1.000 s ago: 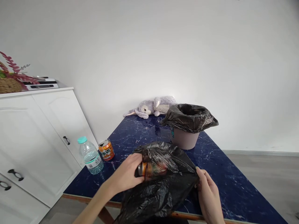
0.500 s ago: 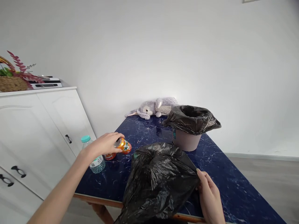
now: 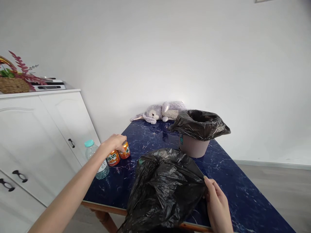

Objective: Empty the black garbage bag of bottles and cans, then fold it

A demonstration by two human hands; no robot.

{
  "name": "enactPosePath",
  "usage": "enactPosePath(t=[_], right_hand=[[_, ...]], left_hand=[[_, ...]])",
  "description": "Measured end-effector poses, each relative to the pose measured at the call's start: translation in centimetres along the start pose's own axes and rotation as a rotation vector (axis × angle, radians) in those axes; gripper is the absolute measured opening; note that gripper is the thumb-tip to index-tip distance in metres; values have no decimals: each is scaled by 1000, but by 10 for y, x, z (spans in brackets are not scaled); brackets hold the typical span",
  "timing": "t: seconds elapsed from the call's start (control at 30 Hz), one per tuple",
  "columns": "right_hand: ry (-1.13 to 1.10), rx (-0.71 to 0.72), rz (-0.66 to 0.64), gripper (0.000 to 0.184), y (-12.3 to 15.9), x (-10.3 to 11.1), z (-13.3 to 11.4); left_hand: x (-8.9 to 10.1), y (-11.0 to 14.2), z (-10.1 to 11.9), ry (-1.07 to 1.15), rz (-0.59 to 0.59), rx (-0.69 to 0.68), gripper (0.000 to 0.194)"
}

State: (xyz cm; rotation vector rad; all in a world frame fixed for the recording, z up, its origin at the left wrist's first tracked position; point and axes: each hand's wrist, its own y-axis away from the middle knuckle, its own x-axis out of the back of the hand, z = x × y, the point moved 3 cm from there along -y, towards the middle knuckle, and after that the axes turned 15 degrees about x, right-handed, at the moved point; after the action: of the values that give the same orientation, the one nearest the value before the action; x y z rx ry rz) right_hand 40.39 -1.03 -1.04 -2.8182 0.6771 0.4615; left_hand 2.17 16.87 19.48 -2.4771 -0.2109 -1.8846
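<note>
My left hand (image 3: 114, 142) reaches out over the table's left side, fingers wrapped round the top of an orange drink can (image 3: 125, 150) that stands on the dark blue marble table (image 3: 233, 181). A second orange can (image 3: 112, 158) stands right beside it, touching or nearly so. A clear water bottle (image 3: 95, 158) with a teal cap stands just left of them. My right hand (image 3: 218, 207) pinches the right edge of a crumpled black plastic bag (image 3: 165, 191) lying at the table's near edge.
A brown bin lined with a black bag (image 3: 198, 131) stands at the middle back of the table. A grey plush toy (image 3: 159, 111) lies against the wall. A white cabinet (image 3: 36, 139) with a basket of flowers (image 3: 13, 81) stands on the left.
My left hand drew an orange can out of the black bag, carried it left and set it down beside the other can. My right hand kept hold of the bag's edge.
</note>
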Motion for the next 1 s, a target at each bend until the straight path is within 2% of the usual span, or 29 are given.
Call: enactPosePath(t=[0.1, 0.2, 0.27, 0.3, 0.4, 0.43, 0.47, 0.5, 0.57, 0.63, 0.8, 0.9, 1.0], right_hand=[[2, 7, 6, 54, 1, 0, -2], [1, 10, -2, 53, 0, -1, -1], [-5, 4, -4, 52, -1, 0, 1], [-12, 1, -3, 52, -1, 0, 2], [-34, 13, 1, 51, -1, 1, 4], [-36, 20, 2, 51, -1, 1, 4], [-35, 25, 2, 51, -1, 1, 3], [-31, 29, 3, 51, 0, 1, 3], [-24, 31, 2, 51, 0, 0, 2], [-13, 35, -2, 52, -1, -1, 1], [26, 42, -10, 53, -1, 0, 1], [20, 33, -22, 51, -1, 2, 3], [28, -7, -29, 51, -1, 2, 6]], left_hand=[[0, 14, 8, 25, 79, -27, 67], [6, 45, 15, 76, 191, -67, 46], [10, 72, 20, 143, 172, -124, 37], [11, 87, 24, 201, 100, -192, 38], [2, 136, 49, 467, -369, -575, 31], [-4, 151, 59, 509, -475, -691, 28], [-12, 162, 69, 516, -506, -772, 27], [-20, 170, 79, 497, -454, -805, 29], [-37, 176, 98, 471, -235, -754, 30], [-52, 176, 117, 513, -89, -737, 34], [-73, 162, 158, 582, 60, -825, 63], [-85, 146, 174, 536, 233, -689, 80], [-96, 127, 176, 470, 446, -513, 90]])
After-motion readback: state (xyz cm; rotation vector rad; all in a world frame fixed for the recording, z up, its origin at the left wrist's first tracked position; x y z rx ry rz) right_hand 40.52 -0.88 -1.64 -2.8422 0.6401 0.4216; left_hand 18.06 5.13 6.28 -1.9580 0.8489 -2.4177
